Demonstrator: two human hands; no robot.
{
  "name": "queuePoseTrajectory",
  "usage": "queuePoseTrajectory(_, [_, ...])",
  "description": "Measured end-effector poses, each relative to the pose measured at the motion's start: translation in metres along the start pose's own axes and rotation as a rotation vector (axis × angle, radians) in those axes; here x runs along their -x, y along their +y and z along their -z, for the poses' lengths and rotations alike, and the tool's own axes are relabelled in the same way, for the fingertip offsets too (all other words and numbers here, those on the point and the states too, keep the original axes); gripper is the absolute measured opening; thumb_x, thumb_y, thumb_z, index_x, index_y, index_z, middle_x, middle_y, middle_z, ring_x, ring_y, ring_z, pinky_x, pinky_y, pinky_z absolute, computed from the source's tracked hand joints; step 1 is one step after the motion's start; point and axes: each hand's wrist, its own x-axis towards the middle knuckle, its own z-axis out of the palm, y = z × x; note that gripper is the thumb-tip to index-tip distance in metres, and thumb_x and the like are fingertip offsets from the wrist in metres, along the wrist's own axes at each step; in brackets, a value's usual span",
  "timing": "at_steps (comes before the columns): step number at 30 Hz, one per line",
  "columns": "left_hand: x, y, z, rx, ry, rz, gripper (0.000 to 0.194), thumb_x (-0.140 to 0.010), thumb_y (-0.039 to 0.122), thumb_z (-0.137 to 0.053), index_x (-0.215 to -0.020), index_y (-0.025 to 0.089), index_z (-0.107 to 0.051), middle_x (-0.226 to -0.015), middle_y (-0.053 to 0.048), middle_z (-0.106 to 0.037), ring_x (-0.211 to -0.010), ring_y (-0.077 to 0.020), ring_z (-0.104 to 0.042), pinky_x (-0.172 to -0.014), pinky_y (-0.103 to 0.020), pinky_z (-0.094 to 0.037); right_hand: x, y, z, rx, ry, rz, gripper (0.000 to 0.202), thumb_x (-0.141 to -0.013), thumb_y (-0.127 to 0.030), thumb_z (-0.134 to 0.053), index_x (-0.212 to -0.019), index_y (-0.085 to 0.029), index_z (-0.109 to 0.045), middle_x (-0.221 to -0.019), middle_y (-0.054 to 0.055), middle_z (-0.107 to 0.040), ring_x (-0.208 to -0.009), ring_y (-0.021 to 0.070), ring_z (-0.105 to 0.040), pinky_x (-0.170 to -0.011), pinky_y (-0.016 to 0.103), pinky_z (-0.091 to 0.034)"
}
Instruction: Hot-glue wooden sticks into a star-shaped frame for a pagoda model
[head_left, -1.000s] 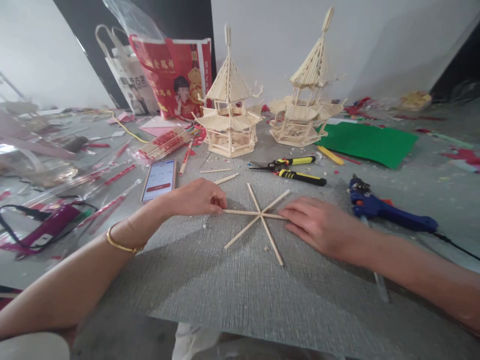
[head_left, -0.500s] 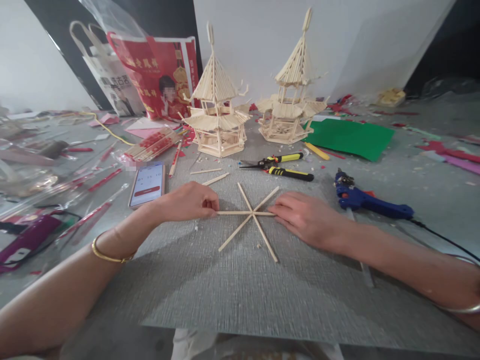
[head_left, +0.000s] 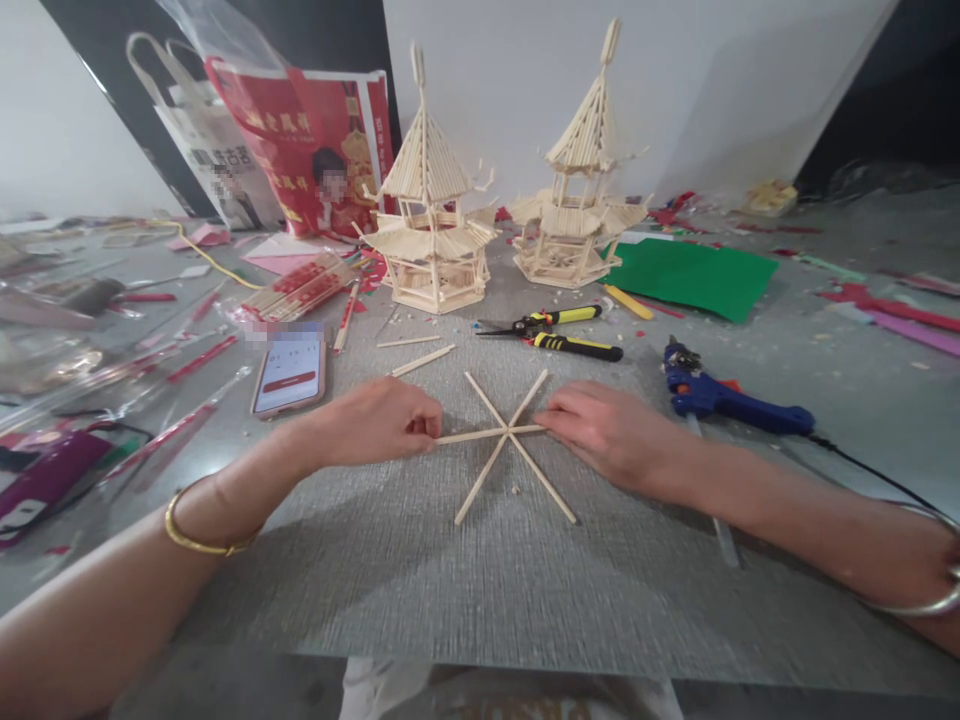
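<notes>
Since it might wobble, left hand (head_left: 379,420) and right hand (head_left: 619,437) pinch the stick star (head_left: 509,432) near the bench's front edge (head_left: 420,635).

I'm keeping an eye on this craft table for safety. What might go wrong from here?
The left hand and right hand are at opposite ends of the six-armed stick star; an uneven pull might loosen its centre.
The blue glue gun lies near the right forearm; if hot, which I can't tell, its nozzle might burn.
The clear rod passes beneath that forearm and might get knocked.
</notes>
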Motion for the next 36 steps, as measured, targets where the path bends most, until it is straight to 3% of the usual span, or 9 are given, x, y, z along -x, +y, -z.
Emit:
queuePoseTrajectory(8, [0.002,0.006,-0.003,0.126,-0.028,-0.013,0.021,-0.081,0.032,-0.053,-0.081,0.018,-0.068,-0.072,0.002,-0.066,-0.066,-0.0087,-0.057,-0.06,-0.018,-0.037,0.001,0.001,0.008,0.021,0.036,0.003,0.028,-0.093,-0.015,-0.038,-0.098,-0.011,-0.065,-0.087,0.011,-0.063,-0.081,0.0203,-0.057,-0.072,0.035,-0.049])
queuePoseTrajectory(15, [-0.014,0.001,-0.01,0.205,0.15,0.014,0.028,-0.079,0.038,-0.056,-0.092,0.016,-0.067,-0.077,0.0,-0.066,-0.067,-0.0093,-0.056,-0.061,-0.02,-0.037,0.011,-0.003,0.03,0.033,0.166,-0.026,0.025,-0.092,-0.016,-0.043,-0.099,-0.007,-0.065,-0.091,0.015,-0.063,-0.084,0.0237,-0.058,-0.073,0.039,-0.05])
queuePoseTrajectory(20, [-0.026,0.006,-0.02,0.278,0.081,-0.006,0.022,-0.076,0.035,-0.057,-0.079,0.016,-0.067,-0.064,0.003,-0.06,-0.059,-0.0077,-0.051,-0.056,-0.019,-0.034,0.018,-0.008,0.03,0.024,0.172,-0.011,0.023,-0.09,-0.014,-0.045,-0.1,-0.006,-0.064,-0.091,0.014,-0.062,-0.083,0.0237,-0.058,-0.072,0.038,-0.05])
queuePoseTrajectory(24, [-0.027,0.002,-0.012,0.284,0.108,0.015,0.021,-0.075,0.035,-0.055,-0.073,0.015,-0.064,-0.06,0.004,-0.055,-0.058,-0.0078,-0.048,-0.056,-0.02,-0.033,0.025,-0.008,0.031,0.026,0.161,-0.033,0.024,-0.09,-0.015,-0.044,-0.1,-0.006,-0.064,-0.091,0.014,-0.062,-0.084,0.0235,-0.058,-0.073,0.038,-0.05])
queuePoseTrajectory(27, [-0.013,-0.006,0.007,0.317,0.242,0.073,0.02,-0.076,0.032,-0.052,-0.067,0.015,-0.058,-0.059,0.003,-0.053,-0.058,-0.0081,-0.046,-0.056,-0.021,-0.033,0.032,-0.006,0.033,0.034,0.133,-0.059,0.025,-0.09,-0.016,-0.044,-0.101,-0.007,-0.064,-0.092,0.014,-0.061,-0.085,0.0237,-0.057,-0.074,0.039,-0.05])
queuePoseTrajectory(30, [0.02,-0.018,0.025,0.568,0.561,0.141,0.026,-0.08,0.03,-0.049,-0.059,0.016,-0.047,-0.057,0.004,-0.046,-0.054,-0.006,-0.04,-0.052,-0.021,-0.031,0.041,-0.005,0.036,0.059,0.135,-0.069,0.025,-0.091,-0.018,-0.043,-0.098,-0.008,-0.064,-0.092,0.014,-0.061,-0.084,0.0235,-0.057,-0.075,0.04,-0.049])
queuePoseTrajectory(33, [0.062,-0.025,0.025,0.816,0.756,0.227,0.03,-0.084,0.037,-0.052,-0.062,0.018,-0.045,-0.057,0.004,-0.043,-0.054,-0.0068,-0.041,-0.05,-0.021,-0.032,0.048,-0.006,0.039,0.055,0.165,-0.087,0.026,-0.092,-0.02,-0.041,-0.093,-0.01,-0.064,-0.091,0.013,-0.061,-0.084,0.0231,-0.057,-0.075,0.04,-0.049])
queuePoseTrajectory(35, [0.085,-0.023,0.013,0.819,0.725,0.269,0.035,-0.084,0.041,-0.052,-0.058,0.019,-0.047,-0.054,0.003,-0.043,-0.051,-0.0077,-0.04,-0.048,-0.023,-0.033,0.049,-0.009,0.039,0.03,0.181,-0.1,0.026,-0.092,-0.02,-0.04,-0.092,-0.011,-0.065,-0.09,0.013,-0.061,-0.083,0.0226,-0.058,-0.073,0.038,-0.049])
queuePoseTrajectory(36, [0.093,-0.019,0.005,0.803,0.648,0.277,0.035,-0.084,0.041,-0.052,-0.058,0.019,-0.049,-0.055,0.002,-0.045,-0.051,-0.0079,-0.041,-0.049,-0.023,-0.034,0.047,-0.011,0.039,0.016,0.185,-0.101,0.025,-0.092,-0.02,-0.041,-0.092,-0.012,-0.065,-0.089,0.012,-0.061,-0.082,0.0225,-0.059,-0.072,0.038,-0.049])
